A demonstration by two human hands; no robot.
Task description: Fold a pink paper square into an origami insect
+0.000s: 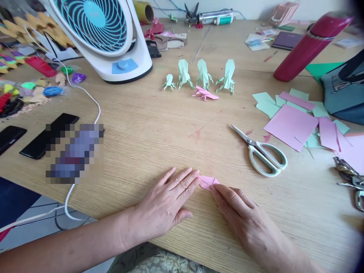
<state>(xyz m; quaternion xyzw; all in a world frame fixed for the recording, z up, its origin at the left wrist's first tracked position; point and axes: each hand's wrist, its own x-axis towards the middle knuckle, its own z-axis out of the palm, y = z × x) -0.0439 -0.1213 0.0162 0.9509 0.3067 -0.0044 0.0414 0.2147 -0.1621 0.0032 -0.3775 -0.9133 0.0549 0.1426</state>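
A small folded piece of pink paper (pixel 207 182) lies on the wooden table (pixel 159 129) between my hands. My left hand (pixel 167 199) rests flat with its fingers stretched out, their tips touching the paper's left end. On the paper's right end, my right hand (pixel 239 212) pinches or presses with thumb and fingers together. White-handled scissors (pixel 260 153) lie beyond my right hand, blades toward the upper left. Farther back stand several pale green folded paper figures (pixel 203 74), and a pink folded figure (pixel 205 93) sits in front of them.
At right are pink and green paper sheets (pixel 292 125), a red flask (pixel 309 47), a blue bag (pixel 345 87) and keys (pixel 349 174). A white fan (pixel 125 68) stands back left. A white cable (pixel 91 98) runs past a black phone (pixel 51 136) and a pixelated object (pixel 75 153).
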